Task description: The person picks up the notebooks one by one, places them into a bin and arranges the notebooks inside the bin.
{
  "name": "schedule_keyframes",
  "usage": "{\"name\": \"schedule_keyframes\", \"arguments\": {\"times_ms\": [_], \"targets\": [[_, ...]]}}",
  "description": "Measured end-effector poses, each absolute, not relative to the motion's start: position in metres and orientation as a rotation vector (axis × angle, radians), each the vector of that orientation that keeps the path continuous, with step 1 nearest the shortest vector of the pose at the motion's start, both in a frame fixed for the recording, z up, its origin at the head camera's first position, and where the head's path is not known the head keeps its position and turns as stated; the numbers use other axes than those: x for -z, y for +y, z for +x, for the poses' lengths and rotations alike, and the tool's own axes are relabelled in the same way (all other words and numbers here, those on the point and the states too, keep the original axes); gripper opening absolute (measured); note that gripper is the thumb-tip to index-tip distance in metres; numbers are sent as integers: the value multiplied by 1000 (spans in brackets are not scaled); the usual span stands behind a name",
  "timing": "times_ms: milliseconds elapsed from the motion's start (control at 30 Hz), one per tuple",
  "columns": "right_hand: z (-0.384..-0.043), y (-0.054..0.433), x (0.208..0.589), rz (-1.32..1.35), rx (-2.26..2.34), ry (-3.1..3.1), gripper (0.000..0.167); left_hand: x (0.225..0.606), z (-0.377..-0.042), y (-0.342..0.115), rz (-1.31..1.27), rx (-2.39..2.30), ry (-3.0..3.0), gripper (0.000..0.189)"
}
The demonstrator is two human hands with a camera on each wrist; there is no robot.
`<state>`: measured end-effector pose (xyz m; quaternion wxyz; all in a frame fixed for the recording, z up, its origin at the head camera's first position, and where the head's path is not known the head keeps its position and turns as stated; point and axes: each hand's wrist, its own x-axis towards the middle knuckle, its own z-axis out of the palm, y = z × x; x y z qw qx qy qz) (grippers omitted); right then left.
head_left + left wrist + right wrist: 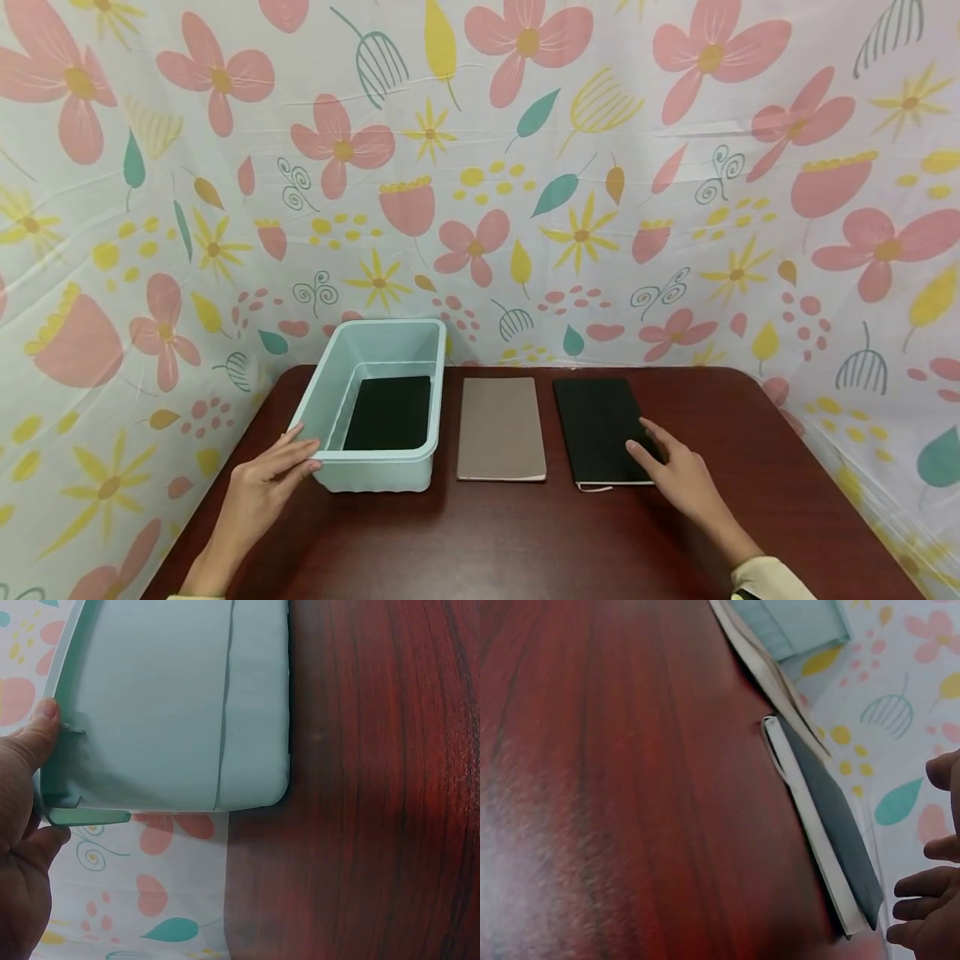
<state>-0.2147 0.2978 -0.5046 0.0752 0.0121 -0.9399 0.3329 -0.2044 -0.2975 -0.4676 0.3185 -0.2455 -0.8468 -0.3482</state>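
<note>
A pale blue-green plastic bin (378, 471) stands on the left of the table with a flat black rectangular item (390, 412) lying inside. My left hand (262, 487) holds the bin's near left corner; in the left wrist view, fingers grip the rim from both sides. To the right of the bin lies a closed taupe notebook (501, 429). Beyond it, a closed black notebook (600, 429) has a pale ribbon trailing from its near edge. Over that notebook's right front corner hovers my right hand (682, 475), fingers spread and relaxed, grasping nothing.
The dark red-brown wooden table (510, 542) has rounded far corners. A white cloth with flower print (480, 167) hangs behind it and along both sides, close against the bin's far end.
</note>
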Motion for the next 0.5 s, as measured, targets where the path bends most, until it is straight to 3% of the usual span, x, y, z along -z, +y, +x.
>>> {"name": "schedule_keyframes", "arguments": {"times_ms": [500], "targets": [[-214, 303, 523, -70, -945, -2927, 88, 469, -205, -299, -665, 895, -2203, 49]]}}
